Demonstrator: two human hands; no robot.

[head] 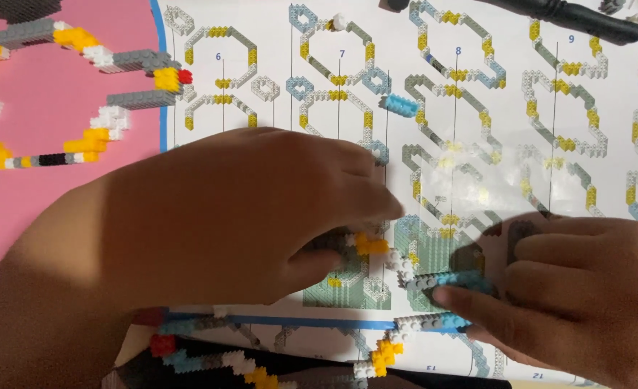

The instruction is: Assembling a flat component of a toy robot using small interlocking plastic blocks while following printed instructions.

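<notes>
Two bare hands low over a printed instruction sheet (pixel 477 43) spread on the desk, diagrams of small-brick chains in grey, yellow and blue. Left hand (pixel 240 216) lies knuckles up across the sheet's lower middle, fingertips pinching a short grey-and-yellow brick segment (pixel 359 246); grip closed on it, thumb below, fingers above. Right hand (pixel 586 288) comes in from the lower right, fingers curled, thumb and forefinger closed on a grey-and-blue brick strip (pixel 449 281) that runs leftward toward the left hand's piece. The two pieces sit just beside each other over the sheet's green diagram block; a white brick (pixel 398 263) between them, whether joined I cannot tell. Loose light-blue brick (pixel 400 105) rests higher on the sheet. Pink mat (pixel 52 209) at left carries a finished chain loop (pixel 81 94) in grey, yellow, white, with one red brick. More chain (pixel 211 353) lies along the sheet's bottom edge. Dark black tool handle (pixel 578 18) at top right.
</notes>
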